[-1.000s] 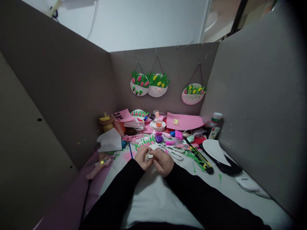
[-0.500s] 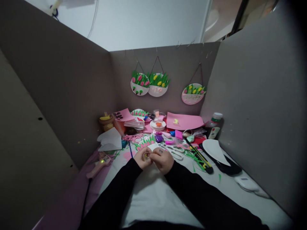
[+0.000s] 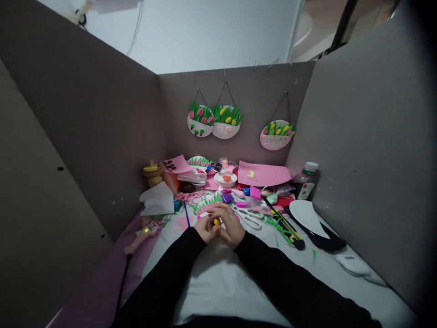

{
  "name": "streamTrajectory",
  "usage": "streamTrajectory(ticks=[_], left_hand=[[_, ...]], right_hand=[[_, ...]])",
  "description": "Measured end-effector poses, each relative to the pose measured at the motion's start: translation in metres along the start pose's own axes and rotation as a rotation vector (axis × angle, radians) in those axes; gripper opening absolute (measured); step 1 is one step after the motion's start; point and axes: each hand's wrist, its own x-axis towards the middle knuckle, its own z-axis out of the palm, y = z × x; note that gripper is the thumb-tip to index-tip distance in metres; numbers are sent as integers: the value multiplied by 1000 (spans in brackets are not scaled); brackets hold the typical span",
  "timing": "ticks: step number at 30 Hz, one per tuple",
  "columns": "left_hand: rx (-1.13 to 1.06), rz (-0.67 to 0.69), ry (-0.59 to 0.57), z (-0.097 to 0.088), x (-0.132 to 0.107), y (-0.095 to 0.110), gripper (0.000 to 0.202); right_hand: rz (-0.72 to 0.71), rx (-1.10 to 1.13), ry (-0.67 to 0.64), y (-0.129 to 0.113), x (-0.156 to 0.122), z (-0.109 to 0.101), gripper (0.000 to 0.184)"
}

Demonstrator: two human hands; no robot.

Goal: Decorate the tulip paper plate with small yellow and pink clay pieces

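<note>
A small yellow piece (image 3: 216,222) is located between the two hands, above the worktop (image 3: 213,284). The left hand (image 3: 204,229) is curled beside it. The right hand (image 3: 231,226) arches over from the other side, its fingers bent and its thumb lying near the left hand. It cannot be told which fingers, if any, are clamped on the piece, as the hands partly hide it.

Directly behind the hands lies a tulip-decorated plate (image 3: 209,202). A blue rod (image 3: 186,214) lies to the left; white-handled scissors (image 3: 251,220) lie to the right, followed by green strips (image 3: 275,223) and a black-and-yellow utility knife (image 3: 290,234). A pink corded hand tool (image 3: 141,238) with a lit indicator is positioned at far left. Toward the rear, a pink sheet (image 3: 273,173) carries pale yellow pieces (image 3: 251,174); a white-capped bottle (image 3: 306,182) stands at its right. Three flower-decorated plates (image 3: 226,130) hang on the rear panel (image 3: 252,98).
</note>
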Motion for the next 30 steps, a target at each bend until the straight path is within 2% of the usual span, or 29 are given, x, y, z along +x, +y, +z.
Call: streamTrajectory(ticks=[4, 7, 11, 14, 18, 20, 24, 27, 30], left_hand=[[-29, 6, 18, -1, -1, 6, 60], [-20, 18, 59, -1, -2, 8, 53], [29, 73, 84, -2, 0, 2, 54], [109, 91, 139, -4, 2, -6, 51], [170, 151, 221, -4, 1, -6, 38], [109, 172, 170, -3, -2, 0, 31], [-62, 99, 0, 1, -5, 8, 38], [-163, 14, 51, 2, -4, 3, 42], [-247, -70, 111, 0, -2, -5, 46]], right_hand=[[-15, -4, -10, 2, 0, -1, 48], [-42, -65, -3, 3, -3, -6, 36], [-113, -215, -90, 6, -8, -5, 23], [-108, -264, -134, 9, -9, -1, 20], [-108, -169, -74, 11, -8, -3, 18], [-90, -108, -26, 11, -7, -5, 18], [25, -32, 53, 9, -3, -5, 13], [215, -5, 144, 10, -2, -4, 7], [420, 54, 168, 17, -2, -3, 8]])
